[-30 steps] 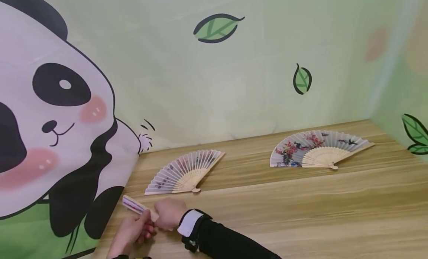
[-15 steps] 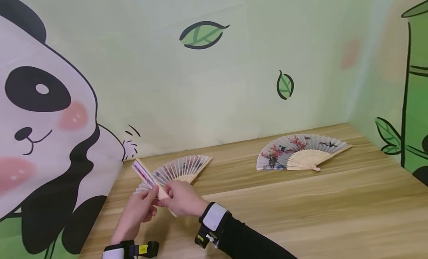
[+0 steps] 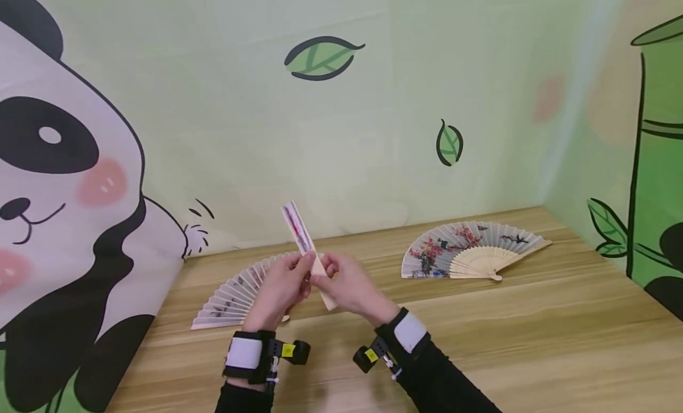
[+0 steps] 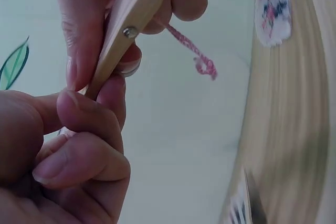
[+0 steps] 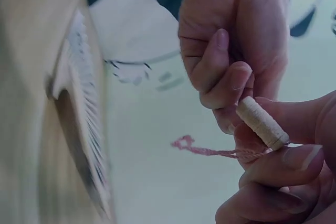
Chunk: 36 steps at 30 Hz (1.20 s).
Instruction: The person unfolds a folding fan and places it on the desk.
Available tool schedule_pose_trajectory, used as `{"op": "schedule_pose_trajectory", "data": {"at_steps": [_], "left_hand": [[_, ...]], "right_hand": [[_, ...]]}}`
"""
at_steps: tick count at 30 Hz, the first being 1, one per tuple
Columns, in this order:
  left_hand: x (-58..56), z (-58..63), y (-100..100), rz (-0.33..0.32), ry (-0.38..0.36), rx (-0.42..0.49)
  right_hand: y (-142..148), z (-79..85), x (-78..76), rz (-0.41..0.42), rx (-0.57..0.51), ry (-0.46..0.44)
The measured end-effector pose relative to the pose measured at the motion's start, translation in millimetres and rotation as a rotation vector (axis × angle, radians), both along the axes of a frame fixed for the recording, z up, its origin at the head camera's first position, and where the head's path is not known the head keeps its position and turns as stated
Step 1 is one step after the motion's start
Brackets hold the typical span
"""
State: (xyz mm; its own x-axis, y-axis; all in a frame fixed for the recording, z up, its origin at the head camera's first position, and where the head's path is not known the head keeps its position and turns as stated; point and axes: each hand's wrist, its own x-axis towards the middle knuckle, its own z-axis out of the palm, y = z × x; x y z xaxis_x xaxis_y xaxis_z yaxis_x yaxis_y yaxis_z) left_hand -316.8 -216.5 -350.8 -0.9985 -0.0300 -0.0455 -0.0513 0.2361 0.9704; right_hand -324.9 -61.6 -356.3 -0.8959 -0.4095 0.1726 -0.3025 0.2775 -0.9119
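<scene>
A folded hand fan (image 3: 296, 224) is held up over the table, tilted, its printed cloth edge showing at the top. My left hand (image 3: 280, 287) pinches its middle between thumb and fingers. Lower down, my right hand (image 3: 353, 284) grips the wooden end. In the left wrist view a metal rivet (image 4: 129, 32) shows on that end, and a pink cord (image 4: 193, 52) with a small loop hangs from it. Behind my left hand lies a spread fan (image 3: 221, 303), partly covered by the hand. Another spread fan (image 3: 427, 256) with red blossoms lies farther right.
The wood-grain table (image 3: 480, 348) meets a pale green backdrop (image 3: 373, 164) at the back, printed with leaves. A large printed panda (image 3: 58, 223) covers the left side, and green printed bamboo (image 3: 661, 164) stands at the right.
Both hands have lifted the folded fan from low at the left, up and to the right. It now stands steeper. The head view has turned right; the two spread fans have stayed put.
</scene>
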Motion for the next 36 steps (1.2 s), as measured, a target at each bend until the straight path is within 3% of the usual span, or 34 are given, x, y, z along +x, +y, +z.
{"op": "schedule_pose_trajectory", "data": {"at_steps": [4,9,11,14,19,23,29,36], "left_hand": [[-13.9,6.4,33.1,-0.048,0.065,0.002],[-25.0,4.3,70.2,-0.121,0.16,-0.018],[-27.5,1.2,81.6,-0.138,0.177,0.002],[-28.2,-4.2,93.7,-0.148,0.198,-0.02],[-26.5,-11.2,101.3,-0.167,0.26,-0.138],[-23.0,-13.5,101.8,-0.198,0.253,-0.124],[-22.8,-23.1,106.4,-0.215,0.251,-0.026],[-27.7,-26.5,118.1,-0.212,0.249,0.054]], "right_hand": [[30.2,7.2,-5.7,-0.071,0.006,-0.015],[67.3,11.6,-9.8,-0.142,0.05,-0.052],[79.2,12.7,-12.2,-0.147,0.079,-0.042],[93.0,13.8,-17.0,-0.091,0.099,-0.056],[111.3,11.9,-25.9,0.085,0.041,-0.12],[124.3,10.3,-28.8,0.152,-0.026,-0.18],[131.7,8.1,-33.7,0.165,-0.045,-0.174],[140.1,11.3,-31.4,0.08,-0.013,-0.166]]}}
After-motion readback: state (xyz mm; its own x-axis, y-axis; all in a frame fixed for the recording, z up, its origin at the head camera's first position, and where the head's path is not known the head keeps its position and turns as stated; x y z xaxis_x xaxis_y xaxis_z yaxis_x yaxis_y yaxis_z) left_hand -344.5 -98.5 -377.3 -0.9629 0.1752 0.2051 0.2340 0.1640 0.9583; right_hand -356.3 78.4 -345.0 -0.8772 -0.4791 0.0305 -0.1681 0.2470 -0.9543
